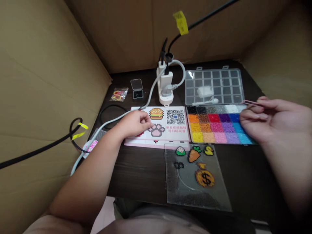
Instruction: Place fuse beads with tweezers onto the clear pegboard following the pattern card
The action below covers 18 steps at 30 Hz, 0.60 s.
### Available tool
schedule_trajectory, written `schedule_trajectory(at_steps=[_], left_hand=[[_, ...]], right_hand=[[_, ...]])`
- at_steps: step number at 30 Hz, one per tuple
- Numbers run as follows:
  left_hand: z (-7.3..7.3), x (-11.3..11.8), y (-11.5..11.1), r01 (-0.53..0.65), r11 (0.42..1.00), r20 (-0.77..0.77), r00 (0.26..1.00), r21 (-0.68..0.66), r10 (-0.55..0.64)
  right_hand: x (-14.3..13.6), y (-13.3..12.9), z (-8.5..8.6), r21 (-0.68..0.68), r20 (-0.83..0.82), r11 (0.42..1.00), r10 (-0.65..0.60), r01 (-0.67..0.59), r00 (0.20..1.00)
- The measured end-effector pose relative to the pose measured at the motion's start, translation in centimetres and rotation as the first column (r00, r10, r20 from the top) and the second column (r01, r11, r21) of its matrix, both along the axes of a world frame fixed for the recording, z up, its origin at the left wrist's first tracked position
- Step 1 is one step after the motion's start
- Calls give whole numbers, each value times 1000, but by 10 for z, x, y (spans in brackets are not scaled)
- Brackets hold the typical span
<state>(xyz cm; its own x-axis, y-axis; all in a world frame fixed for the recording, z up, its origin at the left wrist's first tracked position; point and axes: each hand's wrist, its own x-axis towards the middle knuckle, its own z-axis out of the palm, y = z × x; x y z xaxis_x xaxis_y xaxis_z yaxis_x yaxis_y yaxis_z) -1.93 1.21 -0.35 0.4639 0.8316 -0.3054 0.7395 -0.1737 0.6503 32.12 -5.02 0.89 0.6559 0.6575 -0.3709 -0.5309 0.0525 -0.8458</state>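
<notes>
My left hand (136, 124) rests on a printed pattern sheet (177, 136), fingers curled and pressed together beside a paw-print design; whether anything is between them is hidden. Pink tweezers (252, 103) are pinched in my right hand (275, 118), raised over the right side of a bead box (214, 127) sorted by colour. In front lies a clear pegboard (195, 196). It bears bead figures: a carrot (194, 155), a yellow duck (209, 150), a green-and-white figure (180, 151), an orange money bag (205, 177) and a small black outline (179, 165).
The box's clear lid (214, 86) lies open behind it, holding a white block (205, 91) and a white scoop (207, 101). A power strip (165, 87) trails cables across the left side. A small case of black beads (137, 93) and a bag (119, 94) stand near cardboard walls.
</notes>
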Motion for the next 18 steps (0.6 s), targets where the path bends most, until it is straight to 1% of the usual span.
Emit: schedule_trajectory(at_steps=[2, 6, 8, 12, 15, 18], left_hand=[[2, 2, -1, -8, 1000, -10, 1000, -2, 8], [5, 4, -1, -60, 995, -39, 998, -79, 58], [6, 5, -2, -83, 992, -38, 996, -96, 79], [5, 4, -1, -69, 993, 9, 997, -96, 70], [2, 3, 0, -58, 993, 29, 998, -101, 61], [0, 2, 0, -66, 992, 18, 997, -104, 69]], right_hand=[[-1, 0, 3, 8, 7, 1000, -5, 5, 1000], [-1, -1, 5, 51, -8, 999, 14, -14, 1000], [-1, -2, 6, 73, -8, 997, 31, -31, 999], [-1, -3, 8, 117, -15, 991, 67, -65, 998], [-4, -4, 11, 144, -21, 988, 62, -58, 998], [-7, -4, 13, 159, -27, 986, 56, -51, 998]])
